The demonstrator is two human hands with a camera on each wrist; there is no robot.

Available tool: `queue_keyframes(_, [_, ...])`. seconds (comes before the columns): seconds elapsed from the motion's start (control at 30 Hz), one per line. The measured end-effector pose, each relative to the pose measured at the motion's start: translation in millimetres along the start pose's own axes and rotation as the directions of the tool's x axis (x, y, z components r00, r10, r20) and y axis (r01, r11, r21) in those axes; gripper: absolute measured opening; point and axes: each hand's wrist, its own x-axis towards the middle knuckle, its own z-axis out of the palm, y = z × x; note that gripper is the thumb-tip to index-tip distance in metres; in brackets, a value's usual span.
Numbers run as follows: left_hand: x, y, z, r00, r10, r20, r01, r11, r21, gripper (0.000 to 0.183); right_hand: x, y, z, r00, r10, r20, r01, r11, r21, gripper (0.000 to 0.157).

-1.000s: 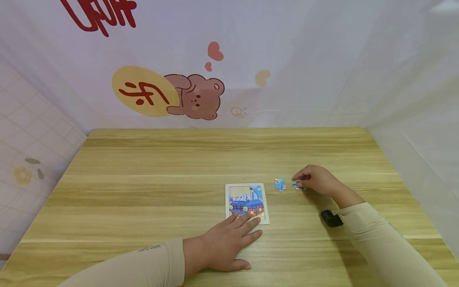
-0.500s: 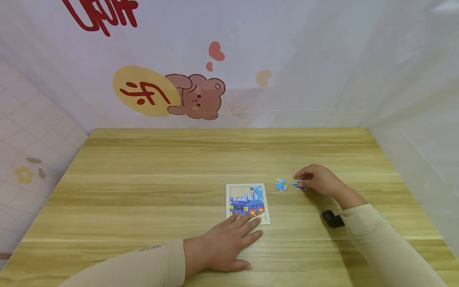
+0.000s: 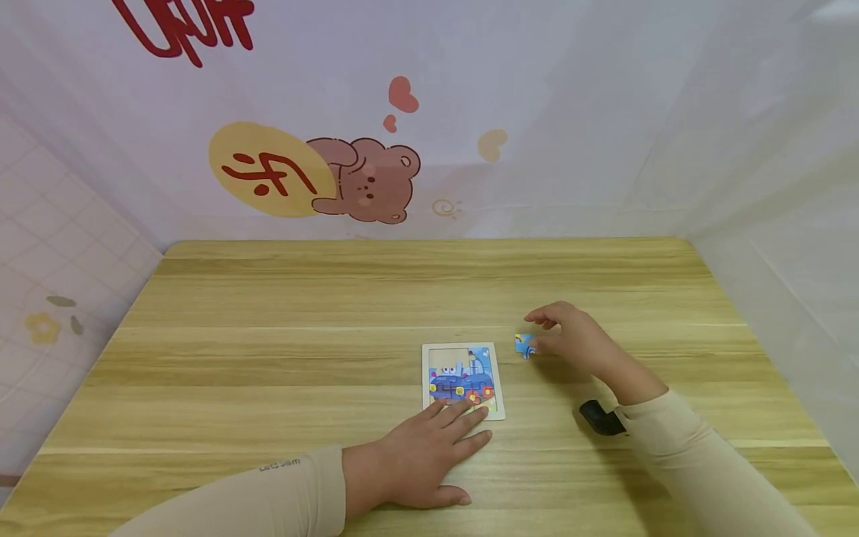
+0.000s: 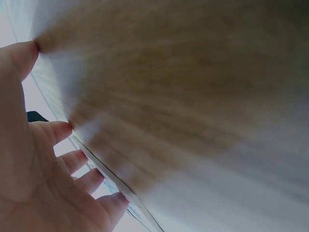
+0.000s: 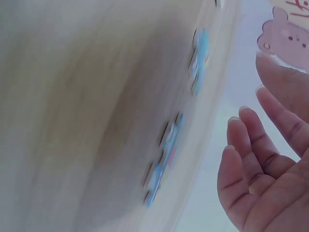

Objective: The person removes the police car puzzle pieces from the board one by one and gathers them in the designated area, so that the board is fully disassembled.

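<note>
A square jigsaw tray (image 3: pixel 459 345) with a pale rim lies on the table, holding a blue vehicle picture with bare board at its upper left. My left hand (image 3: pixel 426 455) rests with fingers spread on its near edge. Right of the tray is a loose blue puzzle piece (image 3: pixel 523 345), partly covered by my right thumb. My right hand (image 3: pixel 577 339) hovers there, fingers relaxed and holding nothing. The right wrist view has this puzzle piece (image 5: pixel 200 60) and a second puzzle piece (image 5: pixel 165 162) on the table, apart from the fingers. The head view hides the second one behind the hand.
The wooden table (image 3: pixel 268 298) meets a white cloth backdrop (image 3: pixel 570 89) printed with a bear (image 3: pixel 376 183). More cloth stands at the left and right sides. A black device (image 3: pixel 602 418) sits at my right wrist.
My right hand has left the right-hand puzzle piece and moved left, over to the other loose piece, its fingers now wider apart. My left hand has stayed on the tray.
</note>
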Motion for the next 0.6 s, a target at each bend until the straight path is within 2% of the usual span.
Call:
queue_keyframes(0.37, [-0.1,0.5,1.3,0.999,0.000,-0.032,0.000,1.000,0.015,0.073,3.7,-19.6,24.6,0.998,-0.058,-0.002,0.058,0.997,0.049,0.032])
queue_keyframes(0.6, [0.4,0.1,2.8,0.999,0.006,-0.035,-0.006,1.000,0.022,0.073,7.4,-33.1,36.3,0.996,-0.082,0.039,0.081,0.996,0.030,0.033])
